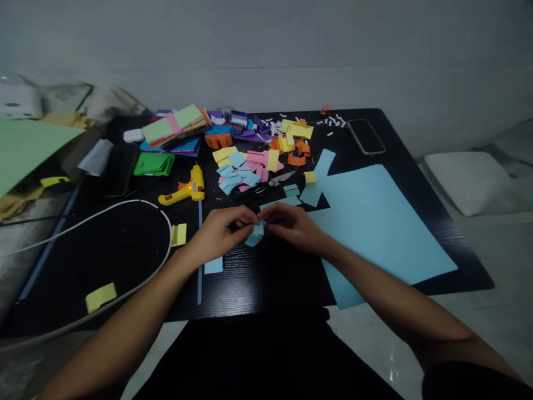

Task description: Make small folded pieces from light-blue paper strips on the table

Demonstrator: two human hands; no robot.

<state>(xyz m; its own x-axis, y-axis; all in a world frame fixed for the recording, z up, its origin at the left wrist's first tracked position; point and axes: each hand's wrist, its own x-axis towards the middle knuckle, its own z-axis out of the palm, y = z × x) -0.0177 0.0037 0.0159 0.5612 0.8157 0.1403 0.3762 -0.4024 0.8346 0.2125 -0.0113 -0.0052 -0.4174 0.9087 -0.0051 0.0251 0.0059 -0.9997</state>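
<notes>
Between my two hands, a small folded piece of light blue paper (pixel 255 235) is held just above the black table. My left hand (pixel 222 230) pinches it from the left with thumb and fingers. From the other side, the fingertips of my right hand (pixel 293 226) pinch its upper right edge. Just beyond the hands lie scissors (pixel 266 186) with dark handles. Light blue paper strips (pixel 291 201) lie behind my right hand, partly hidden by it. A flat blue paper rectangle (pixel 214 265) rests below my left hand.
A yellow glue gun (pixel 189 188) with a lit orange light stands behind my left hand. Large blue sheets (pixel 375 222) cover the right side. Coloured paper pieces (pixel 250 166) pile up at the back. A white cable (pixel 169 233) loops at left; a phone (pixel 366 136) lies back right.
</notes>
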